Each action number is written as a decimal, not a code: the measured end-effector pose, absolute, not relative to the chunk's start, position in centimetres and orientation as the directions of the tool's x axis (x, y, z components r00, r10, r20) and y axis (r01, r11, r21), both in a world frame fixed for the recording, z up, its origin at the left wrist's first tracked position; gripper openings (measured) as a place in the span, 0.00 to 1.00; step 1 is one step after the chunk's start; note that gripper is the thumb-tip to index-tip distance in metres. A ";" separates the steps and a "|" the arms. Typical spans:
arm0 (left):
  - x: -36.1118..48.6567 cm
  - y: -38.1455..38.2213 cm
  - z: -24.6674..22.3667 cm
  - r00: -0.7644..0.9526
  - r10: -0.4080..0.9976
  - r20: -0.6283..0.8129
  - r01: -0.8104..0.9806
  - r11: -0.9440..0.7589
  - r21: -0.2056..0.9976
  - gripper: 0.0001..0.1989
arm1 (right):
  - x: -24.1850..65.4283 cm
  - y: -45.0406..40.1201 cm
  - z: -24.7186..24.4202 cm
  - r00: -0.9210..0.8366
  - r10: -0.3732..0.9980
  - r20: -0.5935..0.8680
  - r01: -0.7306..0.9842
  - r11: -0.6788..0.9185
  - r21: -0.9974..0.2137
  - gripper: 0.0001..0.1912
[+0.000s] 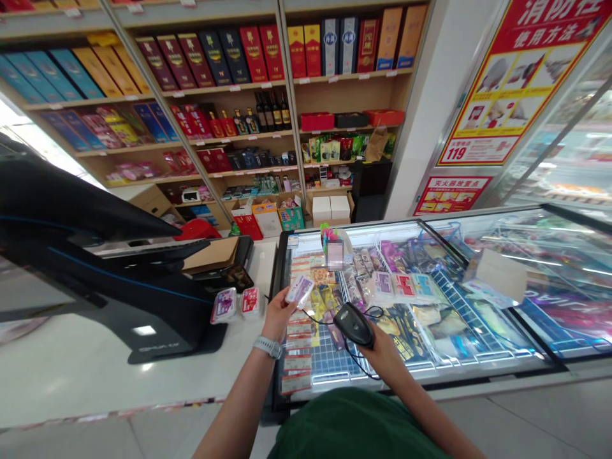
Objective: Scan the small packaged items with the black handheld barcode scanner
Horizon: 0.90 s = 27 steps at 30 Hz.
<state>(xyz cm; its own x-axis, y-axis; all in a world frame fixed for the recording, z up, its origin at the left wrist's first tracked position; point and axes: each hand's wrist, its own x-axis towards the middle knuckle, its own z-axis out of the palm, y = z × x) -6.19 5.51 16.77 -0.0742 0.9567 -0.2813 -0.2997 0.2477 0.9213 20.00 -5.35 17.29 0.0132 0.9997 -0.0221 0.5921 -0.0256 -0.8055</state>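
Note:
My left hand (pixel 278 312), with a pale watch on its wrist, grips a small white and purple package (pixel 300 291) by its left end, above the glass-topped freezer. My right hand (pixel 381 349) is wrapped round a black handheld scanner (pixel 352 324), its head pointing up and left. A black cable hangs by the scanner. Two similar packs, one purple (pixel 224 304) and one red (pixel 250 300), lie on the white counter left of my left hand. On the freezer glass, right of the scanner, are a purple pack (pixel 383 284), a red pack (pixel 404 285) and a blue pack (pixel 423 285).
A black terminal (pixel 157 312) stands on the white counter (pixel 86 376) at left, with an open box (pixel 213 255) behind it. The freezer (pixel 430 376) spans the right side, with a white carton (pixel 497 277) on top. Stocked shelves (pixel 239 89) rise behind.

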 end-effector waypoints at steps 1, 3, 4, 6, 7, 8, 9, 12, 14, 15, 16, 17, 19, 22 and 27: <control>-6.1 5.6 16.8 -0.074 0.962 -0.263 -0.283 0.233 0.931 0.32 | 20.0 -5.4 17.3 0.016 1.000 -0.022 0.594 -0.027 -0.804 0.20; -6.0 5.6 17.0 -0.074 0.970 -0.232 -0.258 0.206 0.944 0.31 | 20.0 -5.3 17.4 0.019 1.000 -0.020 0.598 -0.028 -0.801 0.20; -5.9 5.7 17.1 -0.072 0.973 -0.220 -0.253 0.195 0.948 0.30 | 20.0 -5.3 17.4 0.019 1.000 -0.019 0.600 -0.027 -0.800 0.20; -5.9 5.8 17.2 -0.069 0.977 -0.202 -0.246 0.180 0.953 0.28 | 20.0 -5.3 17.5 0.015 1.000 -0.015 0.602 -0.021 -0.799 0.20; -5.8 5.9 17.2 -0.067 0.979 -0.193 -0.241 0.172 0.955 0.27 | 20.0 -5.3 17.6 0.013 1.000 -0.014 0.603 -0.019 -0.798 0.19; -5.8 5.9 17.3 -0.068 0.980 -0.184 -0.235 0.164 0.958 0.26 | 20.0 -5.3 17.7 0.013 1.000 -0.016 0.604 -0.020 -0.797 0.19; -5.8 6.0 17.3 -0.069 0.982 -0.176 -0.228 0.156 0.961 0.26 | 20.0 -5.3 17.7 0.014 1.000 -0.018 0.606 -0.023 -0.795 0.19; -5.9 6.2 17.4 -0.071 0.987 -0.146 -0.213 0.128 0.969 0.25 | 20.1 -5.3 17.9 0.022 1.000 -0.017 0.610 -0.027 -0.792 0.19; -5.9 6.4 17.4 -0.070 0.989 -0.129 -0.211 0.111 0.971 0.25 | 20.1 -5.2 17.9 0.022 1.000 -0.011 0.614 -0.023 -0.789 0.20; -5.9 6.5 17.4 -0.070 0.990 -0.122 -0.211 0.105 0.972 0.25 | 20.1 -5.2 17.9 0.021 1.000 -0.009 0.616 -0.020 -0.787 0.20; -5.9 6.5 17.4 -0.069 0.991 -0.116 -0.212 0.099 0.972 0.24 | 20.0 -5.2 17.9 0.021 1.000 -0.008 0.618 -0.019 -0.786 0.20; -5.9 6.6 17.4 -0.067 0.991 -0.112 -0.213 0.095 0.973 0.24 | 20.0 -5.2 17.9 0.021 1.000 -0.007 0.619 -0.019 -0.785 0.20; -5.8 6.7 17.4 -0.064 0.992 -0.105 -0.213 0.089 0.973 0.24 | 20.0 -5.2 17.9 0.023 1.000 -0.006 0.621 -0.019 -0.784 0.21; -5.7 7.0 17.3 -0.068 0.993 -0.101 -0.219 0.084 0.972 0.24 | 20.0 -5.1 18.0 0.016 1.000 -0.002 0.618 -0.012 -0.786 0.20; -5.6 7.4 16.9 -0.073 0.992 -0.104 -0.219 0.086 0.972 0.24 | 20.0 -5.1 18.2 0.013 1.000 0.012 0.616 0.002 -0.788 0.20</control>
